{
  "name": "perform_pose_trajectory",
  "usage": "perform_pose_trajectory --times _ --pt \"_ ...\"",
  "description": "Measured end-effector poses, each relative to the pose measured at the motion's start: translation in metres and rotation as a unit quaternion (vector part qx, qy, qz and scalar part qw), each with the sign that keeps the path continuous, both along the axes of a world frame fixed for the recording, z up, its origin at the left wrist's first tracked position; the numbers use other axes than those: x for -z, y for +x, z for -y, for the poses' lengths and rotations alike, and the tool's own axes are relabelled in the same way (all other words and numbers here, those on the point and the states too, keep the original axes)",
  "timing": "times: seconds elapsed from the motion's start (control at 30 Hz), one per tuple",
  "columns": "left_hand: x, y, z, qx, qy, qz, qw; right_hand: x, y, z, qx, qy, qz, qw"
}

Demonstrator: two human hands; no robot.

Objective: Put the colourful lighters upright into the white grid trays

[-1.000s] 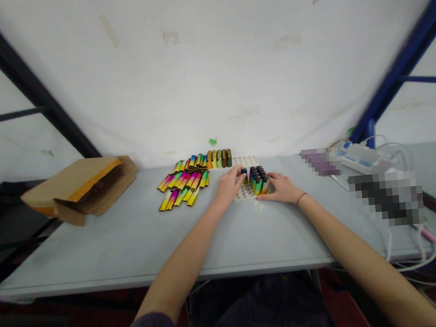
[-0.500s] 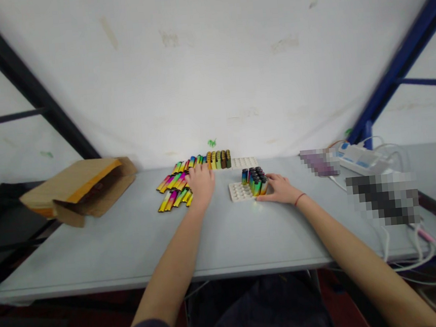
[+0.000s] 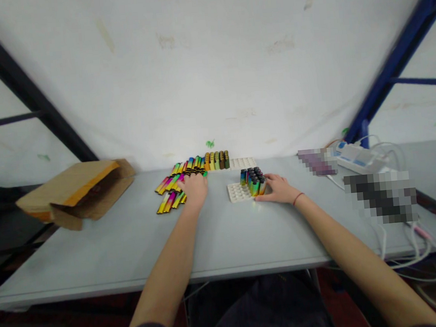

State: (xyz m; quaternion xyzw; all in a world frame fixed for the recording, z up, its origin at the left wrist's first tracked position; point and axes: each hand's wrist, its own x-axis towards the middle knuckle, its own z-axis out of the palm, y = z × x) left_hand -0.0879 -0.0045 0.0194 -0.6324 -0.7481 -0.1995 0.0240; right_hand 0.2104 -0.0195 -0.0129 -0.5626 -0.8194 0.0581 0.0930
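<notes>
My left hand (image 3: 195, 190) is over the right side of a pile of shiny rainbow-coloured tubes (image 3: 166, 202), its fingers bent down and closed. A green end (image 3: 204, 174) of a tube shows beside its fingertips; the grip itself is mostly hidden. My right hand (image 3: 279, 188) curves around the right end of a white tray with round holes (image 3: 238, 192), thumb at the front, fingers behind. Several rainbow tubes with dark tops (image 3: 256, 183) stand upright in the tray, close against that hand. Holes on the tray's left side are bare.
Behind, several gold and dark tubes (image 3: 217, 161) stand in rows by the wall, beside another white holed tray (image 3: 243, 163). An opened brown paper bag (image 3: 71, 189) lies at left. On the right are a power strip (image 3: 360, 157), white cables (image 3: 433, 246) and blurred-out items.
My left hand has drawn slightly back towards me and its fingers have bent downward, uncovering tubes behind it. My right hand stays at the tray. The view has shifted slightly.
</notes>
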Motion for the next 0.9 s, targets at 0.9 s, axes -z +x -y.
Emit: perform_pose_trajectory --times 0.9 --pt "0.011 0.057 -0.002 0.145 -0.063 0.721 0.674 0.002 -0.001 -0.001 0.011 0.008 -0.018 1.0"
